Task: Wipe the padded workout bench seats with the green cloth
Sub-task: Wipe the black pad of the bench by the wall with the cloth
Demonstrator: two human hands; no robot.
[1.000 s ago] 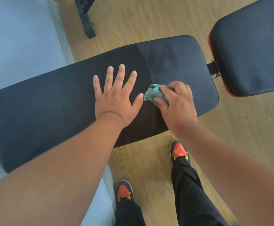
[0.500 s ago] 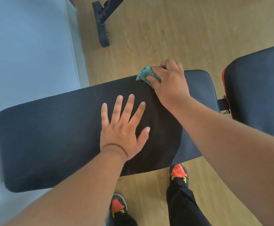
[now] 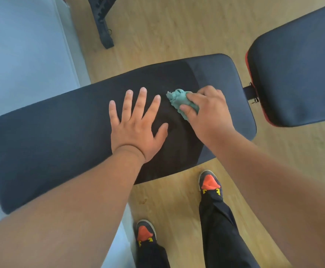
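Note:
A long black padded bench pad (image 3: 51, 136) stretches across the view from left to right. My left hand (image 3: 136, 126) lies flat on its middle with the fingers spread. Just to the right, my right hand (image 3: 208, 115) grips a bunched green cloth (image 3: 177, 99) and presses it onto the pad. A darker, damp-looking patch covers the pad under and around both hands; the pad's right end looks lighter. A second black pad (image 3: 300, 74) with a red edge sits at the right, joined by a metal bracket (image 3: 251, 93).
Wooden floor (image 3: 177, 26) surrounds the bench. A black metal frame foot (image 3: 103, 29) stands at the top. A pale wall (image 3: 22, 45) runs along the left. My two feet in grey and orange shoes (image 3: 210, 182) stand on the floor in front of the bench.
My right hand has drawn the cloth back from the pad's far edge toward the middle. My left hand has stayed flat on the pad.

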